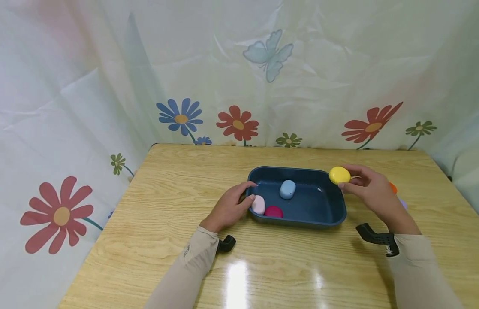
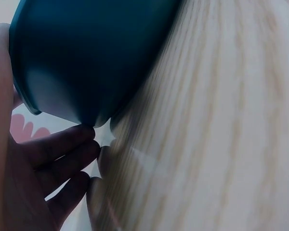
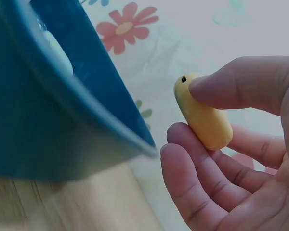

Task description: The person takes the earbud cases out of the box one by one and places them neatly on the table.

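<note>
A dark blue rectangular basin (image 1: 301,221) stands on the table. My left hand (image 1: 232,206) holds its left end, thumb and forefinger at the rim; the left wrist view shows other fingers outside the basin wall (image 2: 91,57). My right hand (image 1: 372,191) pinches a rounded yellow piece (image 1: 339,175) over the basin's right rim. In the right wrist view, the thumb and fingers hold this yellow piece (image 3: 207,118), which has a small dark slot near one end. Inside the basin lie a light blue rounded piece (image 1: 287,189), a pale pink one (image 1: 258,205) and a dark pink one (image 1: 274,211).
Partly hidden behind my right hand, an orange piece (image 1: 393,187) and a purple piece (image 1: 403,204) lie on the wooden table (image 1: 166,206). A flowered curtain (image 1: 320,94) hangs behind the table and along its left side.
</note>
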The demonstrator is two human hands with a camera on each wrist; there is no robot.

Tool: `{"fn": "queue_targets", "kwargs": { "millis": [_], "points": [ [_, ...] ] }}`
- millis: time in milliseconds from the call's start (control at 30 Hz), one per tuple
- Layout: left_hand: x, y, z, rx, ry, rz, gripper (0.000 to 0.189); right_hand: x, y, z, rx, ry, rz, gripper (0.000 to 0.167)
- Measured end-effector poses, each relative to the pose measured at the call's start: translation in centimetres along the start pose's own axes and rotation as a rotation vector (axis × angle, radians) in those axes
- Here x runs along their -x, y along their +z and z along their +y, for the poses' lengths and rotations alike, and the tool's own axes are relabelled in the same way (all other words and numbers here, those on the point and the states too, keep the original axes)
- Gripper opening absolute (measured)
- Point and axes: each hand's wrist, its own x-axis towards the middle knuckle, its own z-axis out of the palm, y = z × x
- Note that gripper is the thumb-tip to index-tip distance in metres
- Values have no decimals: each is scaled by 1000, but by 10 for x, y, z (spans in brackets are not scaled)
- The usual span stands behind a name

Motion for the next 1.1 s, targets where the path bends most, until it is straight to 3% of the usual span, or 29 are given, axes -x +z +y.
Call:
{"fn": "queue_targets", "kwargs": {
  "millis": [167,833,1100],
  "points": [
    [-1,0,-2,3,-6,-2,43,4,-9,9,38,11,16,58],
    [0,1,-3,11,-8,-4,46,16,-43,40,-4,72,-19,45],
    [0,1,-4,17,-10,-12,46,19,-56,52,57,108,-40,44]
  ]
}}
